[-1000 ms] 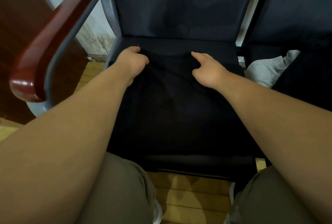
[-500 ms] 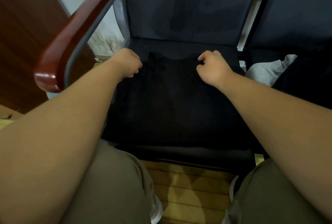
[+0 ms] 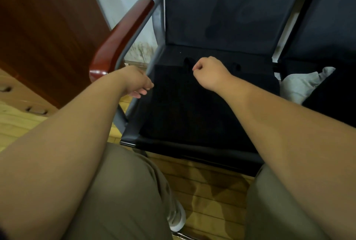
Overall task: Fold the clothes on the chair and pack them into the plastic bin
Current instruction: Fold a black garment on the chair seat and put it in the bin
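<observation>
Item one: black garment (image 3: pixel 192 108), spread flat on the seat of the chair (image 3: pixel 221 8), laid out, we judge, for folding in place

Item two: right hand (image 3: pixel 210 74), fingers curled, thumb pressed to forefinger, apparently pinching cloth near the garment's top edge to draw a fold across

Item three: left hand (image 3: pixel 137 83) at the seat's left rim, fingers loosely apart; we cannot tell whether it touches cloth

Item four: grey garment (image 3: pixel 302 85), on the neighbouring seat

Plastic bin: not in view

Dim, warm indoor light. Soft sheen on wooden armrest (image 3: pixel 123 33). Black garment (image 3: pixel 183 105) lost in shadow. Wide-angle bending at edges, slight softness.
</observation>
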`<state>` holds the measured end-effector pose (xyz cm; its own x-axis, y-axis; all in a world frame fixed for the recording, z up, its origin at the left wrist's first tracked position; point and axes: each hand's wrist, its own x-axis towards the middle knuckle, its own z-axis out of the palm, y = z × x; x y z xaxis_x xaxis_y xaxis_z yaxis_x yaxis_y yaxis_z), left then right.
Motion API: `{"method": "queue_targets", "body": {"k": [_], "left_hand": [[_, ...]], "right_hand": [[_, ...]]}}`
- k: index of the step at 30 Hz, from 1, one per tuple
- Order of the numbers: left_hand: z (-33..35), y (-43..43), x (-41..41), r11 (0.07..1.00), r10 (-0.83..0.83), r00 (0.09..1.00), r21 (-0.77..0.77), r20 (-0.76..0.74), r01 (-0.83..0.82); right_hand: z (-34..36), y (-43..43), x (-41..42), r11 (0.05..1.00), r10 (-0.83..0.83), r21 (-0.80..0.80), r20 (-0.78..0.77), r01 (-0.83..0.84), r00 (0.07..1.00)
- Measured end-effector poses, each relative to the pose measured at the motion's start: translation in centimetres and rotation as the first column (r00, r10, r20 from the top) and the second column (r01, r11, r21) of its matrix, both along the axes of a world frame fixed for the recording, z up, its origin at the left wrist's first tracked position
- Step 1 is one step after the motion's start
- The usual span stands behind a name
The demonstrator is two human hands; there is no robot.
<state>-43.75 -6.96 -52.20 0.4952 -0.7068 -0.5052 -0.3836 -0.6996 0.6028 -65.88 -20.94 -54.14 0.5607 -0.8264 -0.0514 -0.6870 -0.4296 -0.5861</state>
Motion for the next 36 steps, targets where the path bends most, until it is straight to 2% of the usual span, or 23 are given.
{"method": "queue_targets", "body": {"k": [6, 13, 16, 20, 24, 28, 31, 34, 36], "left_hand": [[-1.1, 0.8, 0.1, 0.988, -0.067, 0.998, 0.141, 0.005, 0.066], [-1.6, 0.8, -1.0, 0.924, -0.26, 0.966, 0.294, 0.011, 0.245], [-1.4, 0.7, -1.2, 0.886, -0.301, 0.954, 0.376, 0.018, 0.272], [-0.6, 0.3, -2.2, 0.83, -0.439, 0.893, 0.424, 0.097, 0.362], [0.0, 0.1, -3.0, 0.819, -0.502, 0.848, 0.408, 0.169, 0.404], [-1.7, 0.1, -1.1, 0.841, -0.415, 0.906, 0.417, 0.087, 0.345], [-2.3, 0.0, -0.2, 0.885, -0.336, 0.942, 0.35, 0.025, 0.306], [-2.3, 0.1, -0.3, 0.922, -0.241, 0.965, 0.286, -0.107, 0.262], [-1.9, 0.2, -1.0, 0.939, -0.176, 0.964, 0.261, -0.201, 0.225]], "right_hand": [[-1.4, 2.5, 4.5, 0.995, 0.09, -0.027, -0.048, -0.092, 0.995], [-2.0, 1.9, 8.1, 0.994, 0.019, 0.107, -0.023, -0.016, 1.0], [-1.9, 1.4, 10.0, 0.995, 0.036, 0.099, -0.048, -0.031, 0.998], [-2.3, 1.2, 13.0, 0.997, 0.073, 0.034, -0.145, -0.069, 0.987], [-2.6, 1.1, 15.3, 0.979, 0.189, 0.003, -0.398, -0.205, 0.897], [-2.7, 0.8, 16.3, 0.943, 0.257, -0.059, -0.491, -0.326, 0.833], [-2.7, 0.3, 15.8, 0.949, 0.241, -0.09, -0.413, -0.303, 0.878], [-2.2, -0.5, 14.1, 0.98, 0.159, -0.089, -0.188, -0.179, 0.969], [-1.8, -1.0, 12.3, 0.992, 0.105, -0.071, -0.011, -0.106, 0.994]]}}
